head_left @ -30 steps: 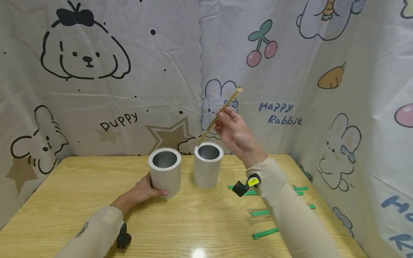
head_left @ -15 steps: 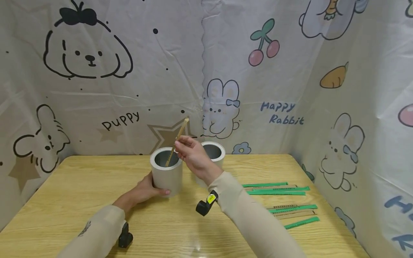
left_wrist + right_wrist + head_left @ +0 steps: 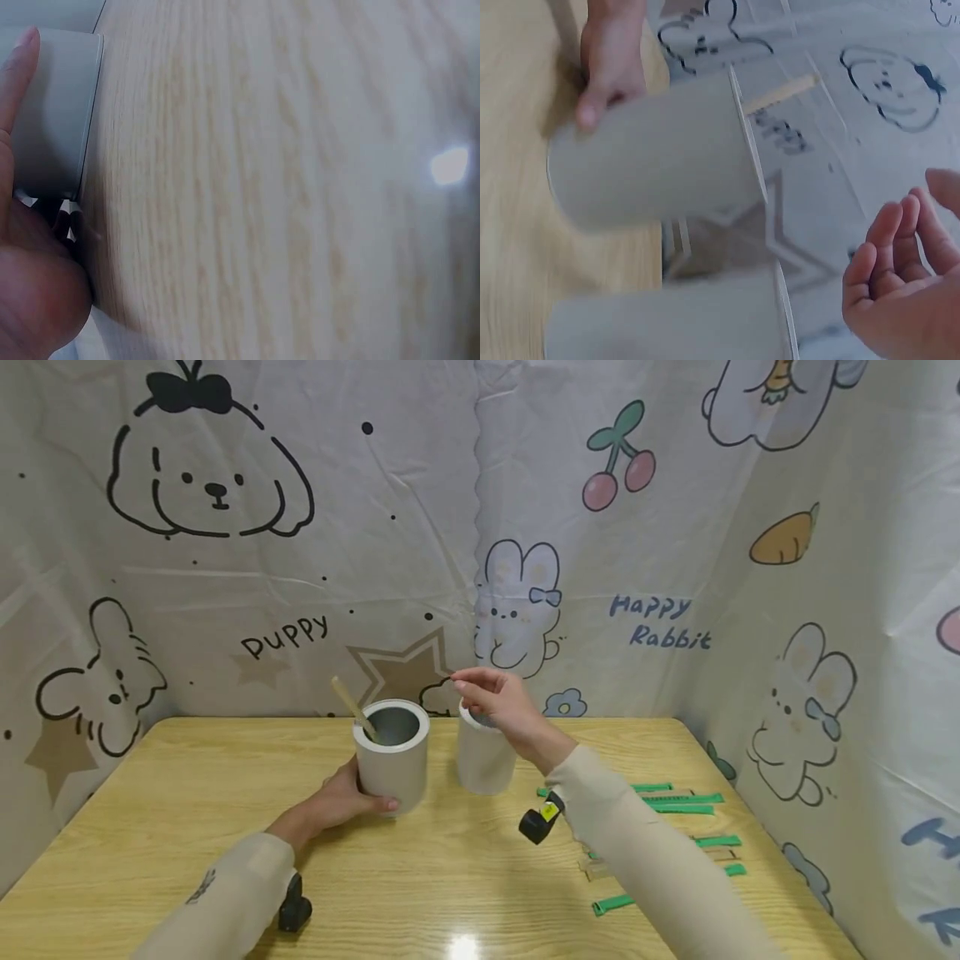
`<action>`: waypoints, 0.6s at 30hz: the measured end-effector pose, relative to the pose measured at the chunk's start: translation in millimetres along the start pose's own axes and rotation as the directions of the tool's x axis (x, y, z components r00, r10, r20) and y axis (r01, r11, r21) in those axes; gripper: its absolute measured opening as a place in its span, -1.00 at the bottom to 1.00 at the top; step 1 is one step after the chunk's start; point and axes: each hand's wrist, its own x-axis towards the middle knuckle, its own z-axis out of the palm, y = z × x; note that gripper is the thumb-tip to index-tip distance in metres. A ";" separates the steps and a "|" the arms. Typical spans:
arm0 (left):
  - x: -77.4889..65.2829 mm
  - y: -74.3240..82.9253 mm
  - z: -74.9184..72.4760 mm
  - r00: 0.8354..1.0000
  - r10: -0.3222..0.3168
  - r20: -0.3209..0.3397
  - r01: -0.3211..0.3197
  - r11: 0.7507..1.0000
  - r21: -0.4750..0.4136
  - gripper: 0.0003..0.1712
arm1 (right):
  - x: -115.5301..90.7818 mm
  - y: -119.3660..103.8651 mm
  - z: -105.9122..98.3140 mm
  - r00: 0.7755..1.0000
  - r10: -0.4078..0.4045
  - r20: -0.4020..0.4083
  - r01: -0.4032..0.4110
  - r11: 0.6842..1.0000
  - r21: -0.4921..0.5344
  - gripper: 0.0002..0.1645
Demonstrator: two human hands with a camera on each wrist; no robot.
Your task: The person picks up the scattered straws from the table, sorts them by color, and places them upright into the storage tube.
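My left hand [image 3: 337, 799] grips the left white cylindrical cup [image 3: 393, 779] low on its side, the thumb lying across the front. A slim tan stick packet [image 3: 349, 702] leans out of that cup over its left rim; its lower end is inside. The right white cup [image 3: 483, 762] stands just beside, partly covered by my right hand [image 3: 512, 706], which hovers over its rim holding nothing. In the right wrist view the fingers of the right hand [image 3: 900, 292] are loosely bent, apart from the packet [image 3: 784, 94].
Several slim green packets [image 3: 678, 808] and tan packets [image 3: 596, 867] lie on the right of the wooden table [image 3: 450, 877], partly under the right forearm. A printed cloth [image 3: 405, 485] hangs behind the table and along its sides.
The right hand carried the tan stick packet left into the left cup, let go of it, and moved back right over the other cup. The left hand keeps its grip.
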 end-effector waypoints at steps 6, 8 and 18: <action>-0.8 -0.8 -3.1 1.000 -0.009 0.002 0.009 1.000 0.003 0.30 | 2.9 9.5 -50.6 0.994 0.107 -0.033 -0.103 0.990 0.098 -0.56; -1.3 -0.5 -2.9 1.000 -0.019 0.000 0.019 1.000 0.013 0.30 | 2.0 19.5 -67.6 0.991 0.126 -0.051 -0.122 0.990 0.076 -0.52; -0.6 3.5 0.9 0.999 -0.044 -0.007 0.044 0.998 0.036 0.32 | -39.4 85.2 -148.5 0.985 0.167 -0.035 -0.169 0.931 -0.324 -0.50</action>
